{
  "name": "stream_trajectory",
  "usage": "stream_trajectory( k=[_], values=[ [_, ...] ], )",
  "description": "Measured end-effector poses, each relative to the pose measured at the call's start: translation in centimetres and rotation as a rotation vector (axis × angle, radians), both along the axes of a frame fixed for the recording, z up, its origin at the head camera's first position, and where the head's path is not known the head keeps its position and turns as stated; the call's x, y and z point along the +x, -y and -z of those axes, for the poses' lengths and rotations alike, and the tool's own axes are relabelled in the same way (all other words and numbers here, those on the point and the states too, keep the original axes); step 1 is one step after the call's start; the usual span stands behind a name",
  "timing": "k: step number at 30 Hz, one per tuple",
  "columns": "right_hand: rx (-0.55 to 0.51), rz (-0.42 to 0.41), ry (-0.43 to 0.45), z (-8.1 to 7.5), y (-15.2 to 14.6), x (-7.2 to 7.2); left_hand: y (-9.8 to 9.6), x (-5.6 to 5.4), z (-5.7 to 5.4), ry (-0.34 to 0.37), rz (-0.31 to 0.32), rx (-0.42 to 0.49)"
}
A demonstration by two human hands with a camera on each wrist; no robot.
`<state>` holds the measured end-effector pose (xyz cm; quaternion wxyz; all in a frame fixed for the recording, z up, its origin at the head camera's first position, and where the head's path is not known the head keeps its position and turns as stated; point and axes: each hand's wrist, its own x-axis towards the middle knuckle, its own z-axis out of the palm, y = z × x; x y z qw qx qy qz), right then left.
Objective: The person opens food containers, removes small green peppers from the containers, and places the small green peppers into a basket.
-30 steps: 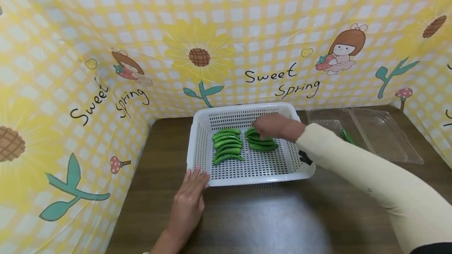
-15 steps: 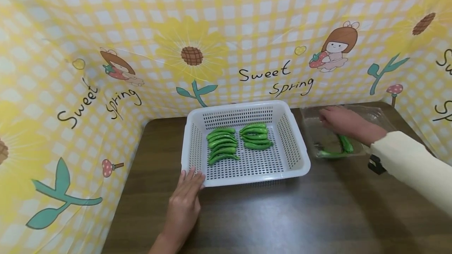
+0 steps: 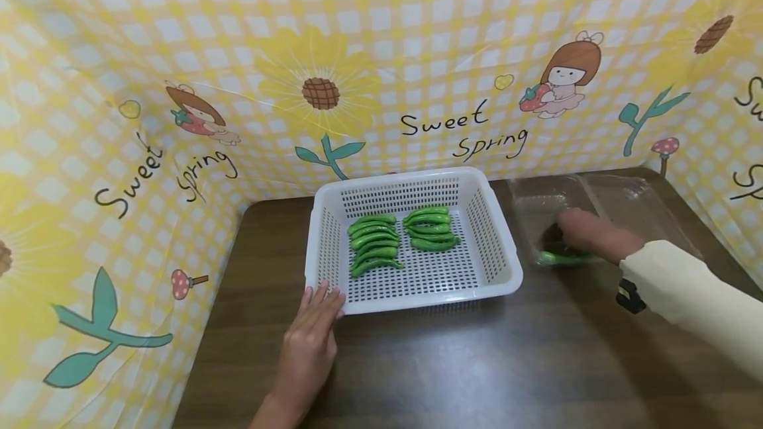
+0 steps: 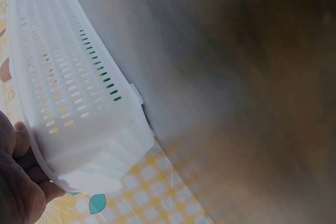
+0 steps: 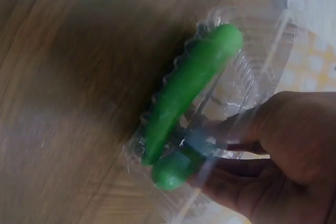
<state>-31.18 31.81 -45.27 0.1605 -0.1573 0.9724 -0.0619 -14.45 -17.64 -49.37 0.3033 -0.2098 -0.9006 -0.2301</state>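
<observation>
In the head view, my left hand [image 3: 310, 336] lies over the near left corner of a white perforated basket [image 3: 411, 303]. The left wrist view has its fingers and thumb around the rim of that basket [image 4: 89, 156]. Two groups of green chili peppers [image 3: 374, 243] lie in rows on the basket floor. My right hand [image 3: 587, 234] is down in a clear plastic container [image 3: 527, 194] to the right of the basket. Seen through the plastic, the right hand [image 5: 262, 161] pinches one green chili pepper [image 5: 170, 174]. Another chili [image 5: 191, 93] lies along the container wall beside it.
The container's clear lid [image 3: 640, 207] lies opened out to the right. All of this stands on a dark wooden table [image 3: 447, 369]. A yellow checked cloth [image 3: 381, 51] with printed flowers rises behind and along the sides.
My right hand has moved from over the basket's right-hand chili row to the clear container, then nearer and lower within it. The left hand keeps its place on the basket corner.
</observation>
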Motion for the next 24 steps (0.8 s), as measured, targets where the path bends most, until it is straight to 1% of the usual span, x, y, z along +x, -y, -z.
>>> stream_trajectory(
  k=[4,7,9,12,16,20,22,24],
  values=[
    [-0.015,0.022,-0.007,0.8,1.4,-0.4,-0.1,-0.1,0.1,-0.033,0.000,-0.008],
    [-0.034,0.034,-0.014,1.1,2.2,-0.6,-0.1,-0.2,0.1,-0.068,0.003,-0.006],
    [-0.059,0.049,-0.018,1.1,2.5,-0.7,-0.1,-0.2,0.1,-0.071,0.002,-0.008],
    [-0.094,0.049,-0.060,0.8,3.0,-0.9,0.0,-0.1,0.0,-0.052,0.004,-0.008],
    [-0.107,0.036,-0.160,-0.2,3.7,-1.3,0.0,0.0,0.0,-0.036,-0.002,-0.013],
    [-0.115,0.050,-0.238,-1.8,4.7,-2.0,0.1,0.1,0.0,-0.034,-0.001,-0.010],
    [-0.122,0.058,-0.262,-2.6,5.2,-2.2,0.1,0.1,0.0,-0.021,0.000,-0.008],
    [-0.136,0.059,-0.279,-3.4,5.7,-2.5,0.1,0.1,0.0,-0.024,-0.002,-0.012]
  ],
)
